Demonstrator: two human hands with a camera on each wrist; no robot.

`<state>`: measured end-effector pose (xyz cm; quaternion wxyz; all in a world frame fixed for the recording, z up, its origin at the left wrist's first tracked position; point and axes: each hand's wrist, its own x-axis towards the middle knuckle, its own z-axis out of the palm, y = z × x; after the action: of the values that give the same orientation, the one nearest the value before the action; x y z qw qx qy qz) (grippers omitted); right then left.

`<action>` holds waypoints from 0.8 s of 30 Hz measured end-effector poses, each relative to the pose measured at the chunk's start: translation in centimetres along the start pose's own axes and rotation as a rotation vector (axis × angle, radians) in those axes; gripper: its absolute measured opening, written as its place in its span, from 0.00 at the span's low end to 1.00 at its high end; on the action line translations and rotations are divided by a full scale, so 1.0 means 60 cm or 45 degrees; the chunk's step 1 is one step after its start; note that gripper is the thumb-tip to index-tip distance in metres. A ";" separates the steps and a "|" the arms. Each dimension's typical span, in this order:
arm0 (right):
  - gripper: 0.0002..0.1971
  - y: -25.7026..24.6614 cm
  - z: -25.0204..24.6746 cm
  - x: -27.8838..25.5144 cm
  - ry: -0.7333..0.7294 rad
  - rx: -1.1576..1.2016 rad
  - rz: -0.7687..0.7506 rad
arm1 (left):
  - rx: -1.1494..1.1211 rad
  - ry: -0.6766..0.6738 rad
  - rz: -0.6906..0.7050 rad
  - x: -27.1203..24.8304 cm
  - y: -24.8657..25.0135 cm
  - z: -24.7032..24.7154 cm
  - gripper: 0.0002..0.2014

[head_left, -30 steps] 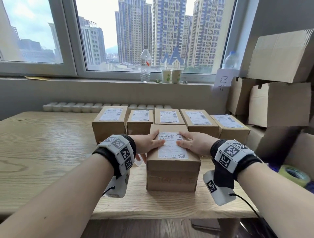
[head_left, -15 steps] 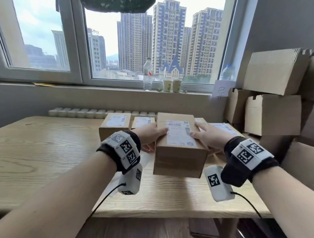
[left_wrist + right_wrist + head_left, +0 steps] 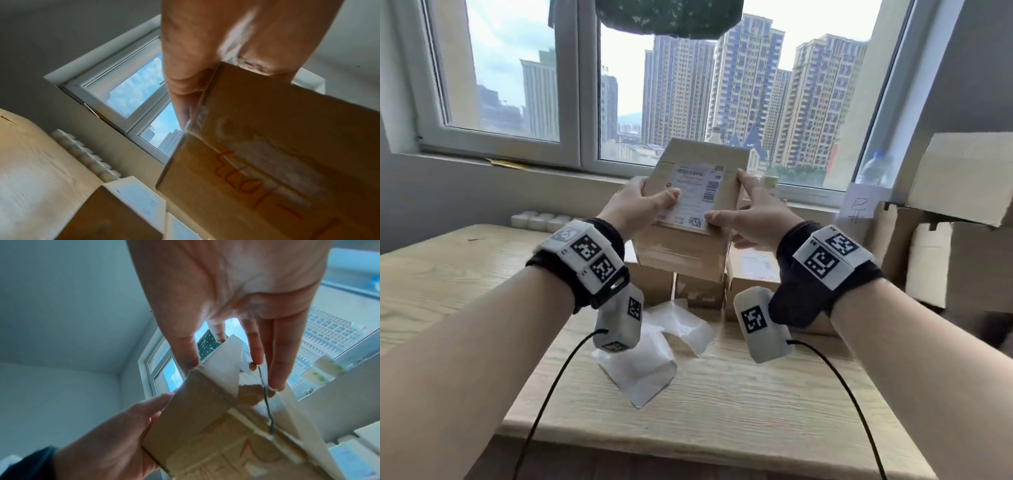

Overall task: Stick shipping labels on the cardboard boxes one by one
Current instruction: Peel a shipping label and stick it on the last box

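A brown cardboard box (image 3: 681, 251) is held in the air above the wooden table (image 3: 458, 274), tilted with its top toward me. A white shipping label (image 3: 697, 193) is stuck on that top. My left hand (image 3: 642, 205) grips the box's left side with its thumb on the label. My right hand (image 3: 751, 214) holds the right side, thumb on the label's lower right corner. In the left wrist view the box (image 3: 267, 154) shows red writing on its side below the left hand (image 3: 205, 56). In the right wrist view the right hand (image 3: 236, 305) lies along the box (image 3: 205, 426).
Several labelled boxes (image 3: 751, 274) stand in a row on the table under the held box. Peeled backing papers (image 3: 650, 353) lie near the front edge. Large cardboard cartons (image 3: 962, 226) are stacked at the right. A water bottle (image 3: 873, 168) stands on the window sill.
Both hands have lifted the labelled box off the table and raised it up and away, over the row of boxes, tilting its top toward me.
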<state>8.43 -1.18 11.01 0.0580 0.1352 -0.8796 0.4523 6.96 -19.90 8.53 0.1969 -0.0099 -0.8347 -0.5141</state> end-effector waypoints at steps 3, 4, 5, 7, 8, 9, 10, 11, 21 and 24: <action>0.52 -0.022 0.048 0.033 -0.041 0.045 -0.081 | -0.091 0.126 -0.034 0.014 -0.028 -0.038 0.32; 0.53 -0.028 0.066 0.044 -0.062 0.048 -0.099 | -0.115 0.168 -0.032 0.020 -0.041 -0.052 0.32; 0.54 -0.034 0.085 0.056 -0.089 0.048 -0.117 | -0.135 0.203 -0.039 0.025 -0.054 -0.065 0.30; 0.56 -0.043 0.122 0.081 -0.156 0.036 -0.153 | -0.185 0.250 -0.057 0.040 -0.084 -0.092 0.31; 0.56 -0.047 0.141 0.093 -0.193 0.005 -0.172 | -0.194 0.264 -0.066 0.045 -0.100 -0.106 0.32; 0.56 -0.051 0.161 0.106 -0.225 -0.043 -0.191 | -0.181 0.287 -0.075 0.052 -0.116 -0.119 0.33; 0.56 -0.054 0.181 0.118 -0.253 -0.091 -0.210 | -0.160 0.313 -0.083 0.060 -0.133 -0.131 0.34; 0.55 -0.057 0.201 0.131 -0.276 -0.125 -0.222 | -0.138 0.348 -0.094 0.067 -0.147 -0.143 0.34; 0.36 -0.045 0.352 0.220 -0.305 -0.617 -0.283 | 0.007 0.419 -0.289 0.128 -0.303 -0.190 0.23; 0.35 -0.027 0.377 0.233 -0.338 -0.763 -0.279 | -0.004 0.328 -0.327 0.133 -0.340 -0.176 0.24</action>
<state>-3.99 -23.02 2.22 0.0282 0.2635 -0.9535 0.1436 -1.54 -40.09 -2.06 0.2347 0.1624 -0.7962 -0.5335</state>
